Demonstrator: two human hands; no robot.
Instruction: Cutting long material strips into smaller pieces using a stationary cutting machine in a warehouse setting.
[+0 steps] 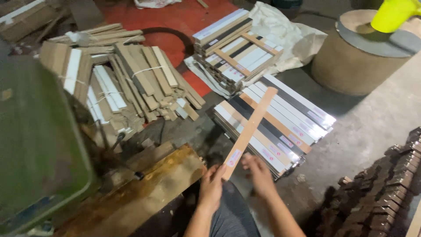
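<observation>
Fingers (pixel 218 172) of the left hand (pixel 211 188) are curled on the near end of a long tan strip (pixel 251 127); grasping it. The right hand (pixel 259 174) sits just beside that end, fingers spread and blurred; cannot tell whether they touch the strip or hold anything.

Left to right across the floor (pixel 372 131):
- Far left edge: a green machine housing (pixel 39 145), bulky, out of focus.
- Beside it, a loose heap (pixel 118 83) of short tan and white offcuts, some bundles tied with string.
- Near left: a rusty yellow-brown plate (pixel 149 184), lying tilted, close to the left hand.
- Middle: the strip rises at a slant from the hands, up and to the right, its far end over a flat stack (pixel 280 123) of white, tan and dark strips laid side by side.
- Behind that stack: a second pile (pixel 237 50) of the same strips, resting on a white sheet (pixel 289 37).
- Far right corner: a round tan drum (pixel 357 61) with a yellow jug (pixel 392 15) on top.
- Near right edge: rows of small dark brown blocks (pixel 381 193).
</observation>
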